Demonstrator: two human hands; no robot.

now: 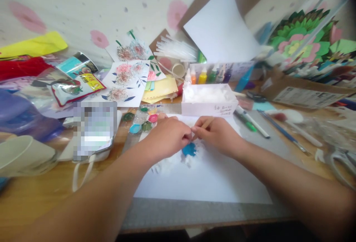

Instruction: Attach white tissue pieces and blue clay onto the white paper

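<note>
A: Pls tell me, where is the main thing now?
B: The blue patch [189, 149] is on the white sheet [200, 188], approx. in the middle, just on the near side of the hands. White fluff [190, 161] lies around it. The sheet rests on the grey mat [211, 214].

A: And the fingers?
B: L hand [175, 133]: fingers curled together. R hand [213, 132]: thumb and forefinger pinched together, the tips meeting the L hand. If smth small is clamped between them, I cannot tell.

A: How will it handle, in your opinion?
B: The fluff is prob. very light and soft, easy to pull apart, so a gentle pinch w/ fingertips at its outer edge is best. The blue may be wet and slippery, so better not to press there. The sheet is thin and bends easily; I would hold it by the near edge, b/c there it is bare.

A: What is hard to see?
B: The hands and forearms hide parts of the sheet, incl. its far left corner. The pic is blurry, so whether the blue is paint or a separate piece, I cannot say. The phone [96, 132] screen is pixelated, and the cup [27, 155] at far L is cut off.
</note>
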